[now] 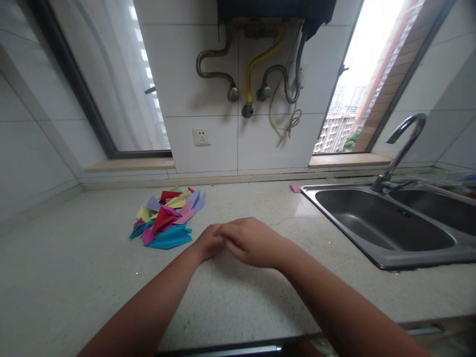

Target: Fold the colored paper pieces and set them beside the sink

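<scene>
My left hand (207, 244) and my right hand (250, 241) meet in the middle of the pale stone countertop (74, 267), resting on it. The right hand lies over the left fingers, so the fingers of both are curled together. Whatever is between them is hidden. A pile of folded coloured paper pieces (167, 218), red, yellow, purple, pink and blue, lies on the counter just left of my left hand, a short gap away.
A steel double sink (386, 228) with a curved tap (403, 144) fills the right side. A small pink paper scrap (295, 188) lies by its far left corner. Behind are a tiled wall, a socket (201, 137), hoses and two windows.
</scene>
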`<state>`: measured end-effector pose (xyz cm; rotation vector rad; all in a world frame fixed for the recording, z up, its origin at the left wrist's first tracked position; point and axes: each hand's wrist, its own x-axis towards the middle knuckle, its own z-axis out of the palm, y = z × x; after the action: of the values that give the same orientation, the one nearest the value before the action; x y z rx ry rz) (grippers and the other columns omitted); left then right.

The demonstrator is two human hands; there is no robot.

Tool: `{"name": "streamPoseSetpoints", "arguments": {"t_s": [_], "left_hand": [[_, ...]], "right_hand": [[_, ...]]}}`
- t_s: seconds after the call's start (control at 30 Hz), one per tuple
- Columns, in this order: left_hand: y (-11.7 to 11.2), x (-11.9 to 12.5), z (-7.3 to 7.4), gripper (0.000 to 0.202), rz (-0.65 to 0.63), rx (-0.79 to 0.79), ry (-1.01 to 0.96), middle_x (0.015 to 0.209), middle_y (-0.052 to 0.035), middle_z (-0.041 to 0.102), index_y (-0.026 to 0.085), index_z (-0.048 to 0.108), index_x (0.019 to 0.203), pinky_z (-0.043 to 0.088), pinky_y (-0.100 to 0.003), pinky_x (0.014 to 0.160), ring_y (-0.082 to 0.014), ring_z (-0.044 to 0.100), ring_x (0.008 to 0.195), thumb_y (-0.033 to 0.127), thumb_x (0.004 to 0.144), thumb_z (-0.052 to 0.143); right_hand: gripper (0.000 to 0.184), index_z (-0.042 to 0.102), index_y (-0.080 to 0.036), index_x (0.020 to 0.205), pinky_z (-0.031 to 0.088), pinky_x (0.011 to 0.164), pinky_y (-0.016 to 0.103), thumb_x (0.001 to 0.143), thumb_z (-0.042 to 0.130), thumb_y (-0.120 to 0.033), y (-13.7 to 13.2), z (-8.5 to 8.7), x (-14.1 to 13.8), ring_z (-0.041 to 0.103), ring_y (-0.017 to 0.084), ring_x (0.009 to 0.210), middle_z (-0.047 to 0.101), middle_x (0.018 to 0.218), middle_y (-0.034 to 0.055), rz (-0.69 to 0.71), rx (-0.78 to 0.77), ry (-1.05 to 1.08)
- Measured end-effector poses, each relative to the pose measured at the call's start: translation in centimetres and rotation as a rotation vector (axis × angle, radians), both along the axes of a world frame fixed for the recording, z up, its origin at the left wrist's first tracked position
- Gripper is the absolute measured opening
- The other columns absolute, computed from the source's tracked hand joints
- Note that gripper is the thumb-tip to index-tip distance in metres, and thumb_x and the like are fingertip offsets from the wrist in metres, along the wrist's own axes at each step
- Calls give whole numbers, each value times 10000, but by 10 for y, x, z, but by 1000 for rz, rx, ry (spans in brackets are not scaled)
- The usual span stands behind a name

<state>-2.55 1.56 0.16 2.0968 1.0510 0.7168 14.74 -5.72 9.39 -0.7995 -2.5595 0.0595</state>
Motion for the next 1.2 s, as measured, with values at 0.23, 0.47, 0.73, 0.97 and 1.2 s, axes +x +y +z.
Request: {"name": "streamPoseSetpoints", "arguments": {"t_s": [0.23,0.47,0.73,0.97,1.2], "left_hand": [[-11,-1,1,258,-76,313,157,832,-32,707,201,720,874,434,-270,752,-167,616,792,312,914,491],[-24,-11,8,250,-53,503,250,895,-47,707,205,698,922,433,-289,796,-180,620,864,292,942,464],[-18,-46,52,280,89,678,231,942,-64,698,200,687,1006,448,-323,829,-186,612,885,303,953,433],[14,-139,75,312,570,695,213,1002,-79,699,197,702,998,451,-346,873,-227,612,945,355,908,448],[17,-185,40,372,796,429,349,965,-69,707,222,693,987,437,-289,703,-216,629,851,463,899,424]], "right_hand": [[271,683,-191,1035,422,714,266,874,464,-181,62,-86,65,637,155,747,717,817,37,-412,-255,230],[278,687,-207,1011,393,659,259,885,440,-232,80,-101,77,590,142,648,688,697,5,-465,-314,368],[295,683,-193,1008,397,631,263,880,430,-277,86,-106,87,576,146,615,682,686,15,-485,-344,435],[292,684,-206,991,398,619,265,871,428,-281,89,-103,87,579,147,604,688,691,10,-479,-355,404],[289,690,-200,978,401,631,267,848,439,-260,94,-103,85,591,150,623,694,703,19,-460,-374,377]]}}
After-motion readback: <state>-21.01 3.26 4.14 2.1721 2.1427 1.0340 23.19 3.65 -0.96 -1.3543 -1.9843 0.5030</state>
